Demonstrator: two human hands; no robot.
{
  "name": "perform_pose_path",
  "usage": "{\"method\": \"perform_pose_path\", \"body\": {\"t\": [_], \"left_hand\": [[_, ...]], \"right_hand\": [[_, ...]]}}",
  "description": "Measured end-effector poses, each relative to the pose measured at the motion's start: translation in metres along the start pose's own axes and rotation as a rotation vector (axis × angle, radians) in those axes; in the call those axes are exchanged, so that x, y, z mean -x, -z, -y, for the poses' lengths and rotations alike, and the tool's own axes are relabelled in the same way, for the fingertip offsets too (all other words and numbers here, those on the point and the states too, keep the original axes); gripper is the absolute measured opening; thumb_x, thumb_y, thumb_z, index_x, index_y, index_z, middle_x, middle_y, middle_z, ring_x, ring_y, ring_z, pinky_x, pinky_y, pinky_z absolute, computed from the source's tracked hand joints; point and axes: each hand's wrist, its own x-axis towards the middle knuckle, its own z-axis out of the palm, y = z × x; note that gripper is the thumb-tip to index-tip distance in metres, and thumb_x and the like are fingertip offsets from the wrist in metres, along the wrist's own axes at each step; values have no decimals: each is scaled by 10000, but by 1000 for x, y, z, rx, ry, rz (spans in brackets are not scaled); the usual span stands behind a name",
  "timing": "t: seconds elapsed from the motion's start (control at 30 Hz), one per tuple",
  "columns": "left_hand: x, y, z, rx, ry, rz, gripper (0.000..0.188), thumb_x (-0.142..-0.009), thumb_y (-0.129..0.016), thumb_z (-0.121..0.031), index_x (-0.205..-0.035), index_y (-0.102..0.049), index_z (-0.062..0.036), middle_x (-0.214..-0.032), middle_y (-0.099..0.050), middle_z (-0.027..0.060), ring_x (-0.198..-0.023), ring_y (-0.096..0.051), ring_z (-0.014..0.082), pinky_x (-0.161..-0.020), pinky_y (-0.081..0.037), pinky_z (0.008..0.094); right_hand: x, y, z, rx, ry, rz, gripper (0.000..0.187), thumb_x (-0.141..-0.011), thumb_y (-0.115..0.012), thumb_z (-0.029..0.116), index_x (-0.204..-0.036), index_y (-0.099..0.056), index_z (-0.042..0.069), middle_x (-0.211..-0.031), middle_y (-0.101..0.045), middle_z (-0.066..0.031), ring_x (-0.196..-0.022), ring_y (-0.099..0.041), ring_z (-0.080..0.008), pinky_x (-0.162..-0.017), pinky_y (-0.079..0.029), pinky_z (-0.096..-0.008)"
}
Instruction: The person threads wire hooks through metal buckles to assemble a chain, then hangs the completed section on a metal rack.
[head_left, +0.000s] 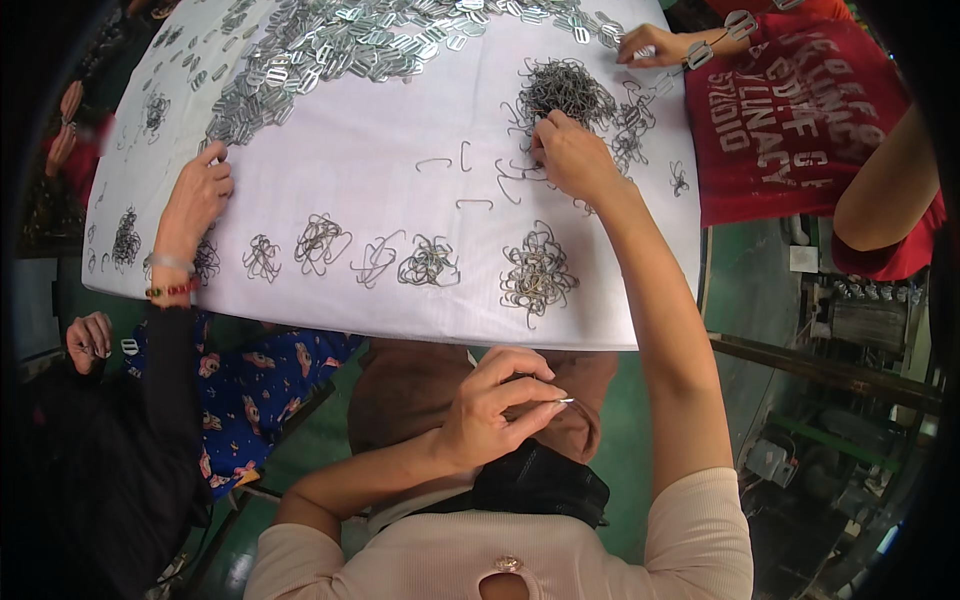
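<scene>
My left hand [500, 405] is closed in front of the table edge, above my lap. Between its thumb and fingers a small shiny metal piece [566, 401] pokes out; its full shape is hidden. My right hand [575, 155] reaches over the table with its fingers curled down at the near edge of a dense pile of bent wire hooks [565, 88]. What its fingertips pinch, if anything, is hidden. Several loose wire hooks [518, 185] lie just left of that hand. Closer to me is a smaller heap of hooks [538, 275].
Flat metal buckles [330, 50] cover the far part of the white-covered table [370, 160]. Small hook heaps [320, 243] line the near edge. A co-worker's hand [200, 190] touches buckles at left; another co-worker's hand [650, 45], beside a red shirt [790, 130], rests at far right.
</scene>
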Motion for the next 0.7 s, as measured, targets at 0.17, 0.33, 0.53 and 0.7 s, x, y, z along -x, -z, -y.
{"method": "perform_pose_path", "body": {"t": [0.17,0.33,0.53,0.7], "left_hand": [[1,1,1,-10,-9,-10,179,-631,-704,15,-794,-663,-46,-888,-572,68,-848,-562,224,-722,-470,311],[2,-1,1,-14,-13,-11,171,-635,-707,11,-790,-659,-43,-874,-573,70,-843,-561,220,-722,-468,311],[3,-2,0,-13,-13,-13,169,-635,-708,13,-787,-660,-42,-868,-573,69,-837,-562,219,-724,-468,310],[5,-4,0,-26,-31,-4,166,-637,-710,11,-786,-661,-40,-868,-572,71,-837,-563,219,-727,-471,310]], "right_hand": [[8,27,20,-281,-144,-101,38,-780,-582,58,-816,-576,47,-852,-602,-93,-776,-591,-271,-681,-464,-364],[18,15,6,-546,-228,-280,130,-782,-630,80,-905,-613,39,-764,-642,-85,-681,-597,-181,-615,-459,-302],[28,18,-3,-966,-523,-117,96,-824,-612,84,-892,-610,17,-782,-598,5,-673,-521,-39,-563,-404,-186],[45,11,-16,-1127,-520,-245,108,-830,-610,90,-921,-608,33,-824,-599,1,-700,-540,-43,-561,-401,-168]]}}
